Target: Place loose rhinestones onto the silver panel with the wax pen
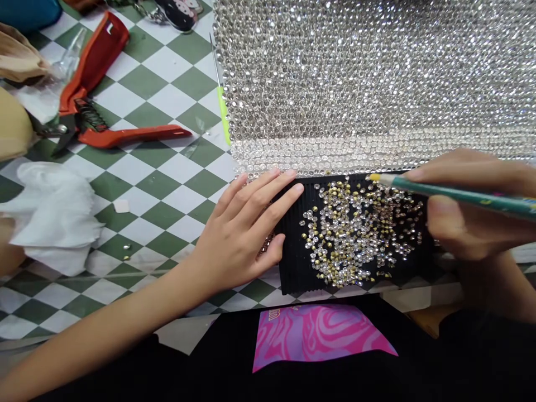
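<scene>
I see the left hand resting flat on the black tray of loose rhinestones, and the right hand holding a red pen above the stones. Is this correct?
Not fully. The head view shows the pen in the right hand is green, not red. The rest holds: the left hand rests flat on the edge of the black tray of loose rhinestones.

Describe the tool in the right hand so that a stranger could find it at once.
Find the big rhinestone-covered surface; just below its near edge lies a black ridged tray of loose stones. Over the tray, the right hand holds a thin teal pen with a yellowish tip, the only stick-shaped thing there.
</scene>
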A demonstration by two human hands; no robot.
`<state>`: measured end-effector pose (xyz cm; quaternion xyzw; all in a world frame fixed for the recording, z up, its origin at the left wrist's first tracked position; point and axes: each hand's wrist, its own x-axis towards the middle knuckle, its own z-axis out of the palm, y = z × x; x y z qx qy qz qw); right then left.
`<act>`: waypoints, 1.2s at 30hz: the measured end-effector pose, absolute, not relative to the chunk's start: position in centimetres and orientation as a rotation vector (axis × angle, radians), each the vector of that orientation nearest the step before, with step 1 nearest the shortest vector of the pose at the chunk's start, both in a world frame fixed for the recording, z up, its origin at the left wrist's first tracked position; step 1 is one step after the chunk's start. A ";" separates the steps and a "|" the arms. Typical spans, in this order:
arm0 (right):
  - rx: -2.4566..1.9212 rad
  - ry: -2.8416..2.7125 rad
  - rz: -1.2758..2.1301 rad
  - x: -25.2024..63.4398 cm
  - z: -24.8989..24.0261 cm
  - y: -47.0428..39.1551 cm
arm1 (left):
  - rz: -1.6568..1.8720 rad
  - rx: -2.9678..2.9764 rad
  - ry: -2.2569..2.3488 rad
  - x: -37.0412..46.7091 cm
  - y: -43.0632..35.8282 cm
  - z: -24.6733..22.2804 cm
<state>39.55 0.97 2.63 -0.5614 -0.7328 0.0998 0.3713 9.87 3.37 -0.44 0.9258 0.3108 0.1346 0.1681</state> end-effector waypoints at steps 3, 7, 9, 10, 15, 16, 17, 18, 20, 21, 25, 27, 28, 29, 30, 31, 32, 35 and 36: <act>-1.437 -1.739 0.033 40.3 2.0 2.1 | 0.377 2.629 0.881 9.8 3.4 -0.4; -1.402 -1.766 -0.056 41.7 0.3 3.8 | 0.389 2.625 0.886 9.8 3.3 -0.5; -1.280 -1.821 -0.079 42.4 -0.6 4.3 | 0.408 2.624 0.888 9.9 3.3 -0.5; -1.232 -1.839 -0.087 42.6 -0.9 4.5 | 0.412 2.623 0.887 9.9 3.3 -0.5; -1.213 -1.868 -0.032 42.8 -1.0 4.6 | 0.401 2.623 0.891 9.9 3.3 -0.5; -1.237 -1.865 -0.028 42.8 -0.8 4.5 | 0.396 2.624 0.890 9.9 3.3 -0.5; -1.253 -1.864 -0.028 42.7 -0.7 4.5 | 0.392 2.624 0.888 9.9 3.3 -0.5; -1.253 -1.864 -0.027 42.7 -0.7 4.4 | 0.387 2.624 0.885 9.8 3.3 -0.5; -1.242 -1.855 0.006 42.7 -0.8 4.4 | 0.384 2.625 0.882 9.8 3.3 -0.5; -1.237 -1.850 0.028 42.7 -0.9 4.5 | 0.385 2.625 0.883 9.8 3.3 -0.4; -1.249 -1.827 0.034 42.4 -0.7 4.6 | 0.384 2.625 0.882 9.8 3.3 -0.4; -1.282 -1.805 0.000 42.0 0.0 4.4 | 0.382 2.627 0.882 9.9 3.3 -0.5; -1.292 -1.792 -0.016 41.7 0.4 4.1 | 0.381 2.629 0.883 9.9 3.3 -0.5; -1.294 -1.784 -0.007 41.4 0.9 3.8 | 0.378 2.631 0.885 9.9 3.3 -0.5; -1.289 -1.782 0.022 41.0 1.4 3.5 | 0.375 2.633 0.884 9.9 3.3 -0.5; -1.286 -1.795 0.061 40.7 1.9 3.1 | 0.371 2.634 0.884 9.8 3.3 -0.5; -1.286 -1.832 0.104 40.5 2.4 2.7 | 0.368 2.635 0.883 9.8 3.3 -0.5; -1.321 -2.030 0.228 39.9 3.3 1.8 | 0.363 2.635 0.881 9.8 3.3 -0.4; -1.309 -2.088 0.240 39.8 3.4 1.6 | 0.366 2.635 0.882 9.8 3.3 -0.5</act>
